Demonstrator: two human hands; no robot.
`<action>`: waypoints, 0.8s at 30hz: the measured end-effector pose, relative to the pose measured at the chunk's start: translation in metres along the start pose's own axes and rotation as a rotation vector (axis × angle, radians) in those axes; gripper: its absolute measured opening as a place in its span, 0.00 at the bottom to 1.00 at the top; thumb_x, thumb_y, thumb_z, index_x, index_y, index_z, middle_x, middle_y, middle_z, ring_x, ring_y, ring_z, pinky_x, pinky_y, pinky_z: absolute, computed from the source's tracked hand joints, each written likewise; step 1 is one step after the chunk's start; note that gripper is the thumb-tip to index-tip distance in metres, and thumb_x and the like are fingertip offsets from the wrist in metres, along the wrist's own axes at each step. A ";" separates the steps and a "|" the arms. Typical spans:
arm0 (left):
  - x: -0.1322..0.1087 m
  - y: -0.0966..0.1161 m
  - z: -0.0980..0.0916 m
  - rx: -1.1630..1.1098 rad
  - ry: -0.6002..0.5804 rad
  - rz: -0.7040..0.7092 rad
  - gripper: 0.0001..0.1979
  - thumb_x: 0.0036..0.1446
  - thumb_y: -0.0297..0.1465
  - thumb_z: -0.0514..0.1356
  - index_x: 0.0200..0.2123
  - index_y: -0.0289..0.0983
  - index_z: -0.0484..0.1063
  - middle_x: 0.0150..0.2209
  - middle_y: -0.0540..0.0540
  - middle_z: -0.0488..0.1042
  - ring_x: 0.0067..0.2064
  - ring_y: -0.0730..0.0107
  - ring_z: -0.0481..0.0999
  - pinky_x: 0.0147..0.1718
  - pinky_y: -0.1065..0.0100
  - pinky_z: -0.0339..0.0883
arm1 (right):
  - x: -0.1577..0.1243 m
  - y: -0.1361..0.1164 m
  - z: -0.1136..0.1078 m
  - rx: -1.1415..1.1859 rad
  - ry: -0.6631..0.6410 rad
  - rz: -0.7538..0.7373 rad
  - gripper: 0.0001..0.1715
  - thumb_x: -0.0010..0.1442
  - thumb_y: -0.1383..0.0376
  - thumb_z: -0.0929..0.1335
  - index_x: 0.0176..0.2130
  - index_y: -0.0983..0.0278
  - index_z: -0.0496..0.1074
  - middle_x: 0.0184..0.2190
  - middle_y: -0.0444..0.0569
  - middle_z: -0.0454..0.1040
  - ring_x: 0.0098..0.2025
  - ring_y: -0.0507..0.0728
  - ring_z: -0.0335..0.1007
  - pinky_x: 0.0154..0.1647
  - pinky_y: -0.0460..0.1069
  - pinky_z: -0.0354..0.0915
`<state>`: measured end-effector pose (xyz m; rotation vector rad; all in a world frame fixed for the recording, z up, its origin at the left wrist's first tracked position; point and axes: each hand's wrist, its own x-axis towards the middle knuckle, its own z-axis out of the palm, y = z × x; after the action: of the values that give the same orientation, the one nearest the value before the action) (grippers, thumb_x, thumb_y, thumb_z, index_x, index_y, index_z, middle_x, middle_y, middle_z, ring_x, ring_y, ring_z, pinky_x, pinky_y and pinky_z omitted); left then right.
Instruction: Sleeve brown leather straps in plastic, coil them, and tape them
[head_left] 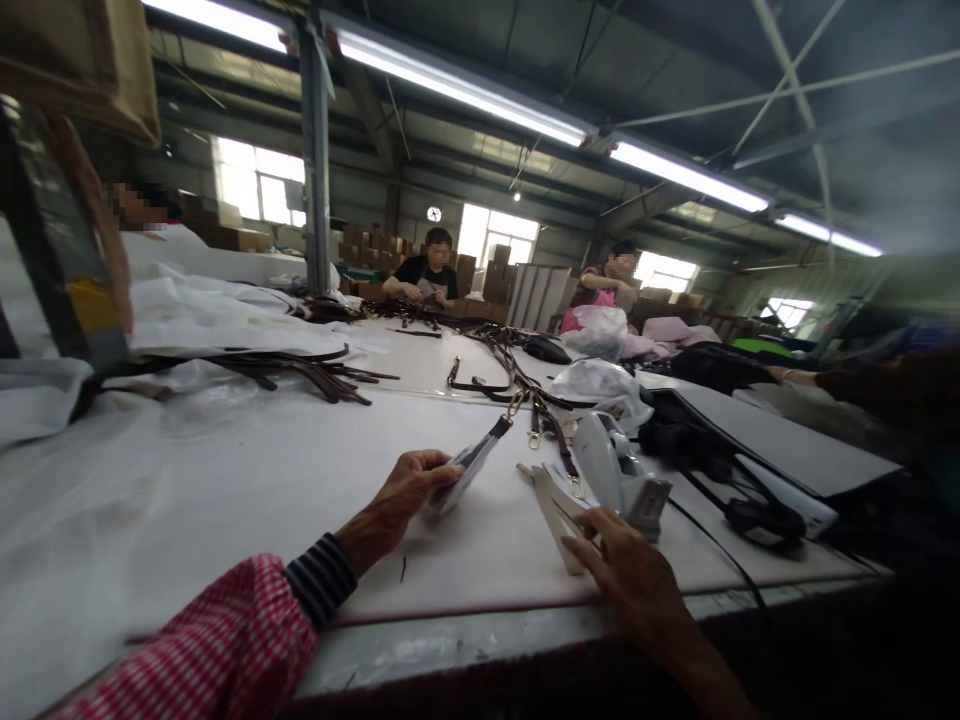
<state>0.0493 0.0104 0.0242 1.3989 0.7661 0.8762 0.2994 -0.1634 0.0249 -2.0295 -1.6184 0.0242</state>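
My left hand [405, 495] is closed on a dark strap [486, 445] with a gold snap hook at its upper end. Thin clear wrapping covers the strap's lower part. Over the table's front right, my right hand [630, 570] has thumb and fingers pinched at a pale flat strip [555, 520], which rests on the white table. Just beyond that hand stands a light grey tape dispenser [611, 465]. Another dark strap [559, 440] with a gold hook lies beside the dispenser, its end close to the pale strips.
Dark straps [322, 372] lie in a bundle at left, with more piled at the back. Clear plastic bags [604, 385] and a black cable [720, 560] are at right. White sheeting [67, 500] covers the left side. Co-workers [427, 275] sit across the table.
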 end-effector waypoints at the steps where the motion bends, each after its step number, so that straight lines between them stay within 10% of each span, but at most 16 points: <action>1: -0.001 -0.003 -0.001 -0.052 -0.011 -0.013 0.18 0.48 0.44 0.68 0.31 0.33 0.76 0.24 0.49 0.72 0.25 0.72 0.66 0.26 0.70 0.57 | 0.012 0.000 0.007 -0.101 -0.024 0.019 0.08 0.65 0.58 0.67 0.39 0.59 0.72 0.41 0.51 0.77 0.41 0.62 0.76 0.42 0.54 0.68; 24: 0.000 -0.014 -0.022 -0.372 -0.050 -0.018 0.18 0.47 0.42 0.72 0.32 0.33 0.78 0.27 0.49 0.74 0.26 0.73 0.69 0.25 0.73 0.61 | 0.062 -0.022 0.016 -0.205 -0.253 0.120 0.08 0.58 0.66 0.67 0.38 0.63 0.76 0.41 0.49 0.78 0.47 0.60 0.74 0.44 0.49 0.61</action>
<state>0.0314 0.0216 0.0095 1.0786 0.5435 0.9135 0.2916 -0.0978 0.0397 -2.3590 -1.7061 0.1720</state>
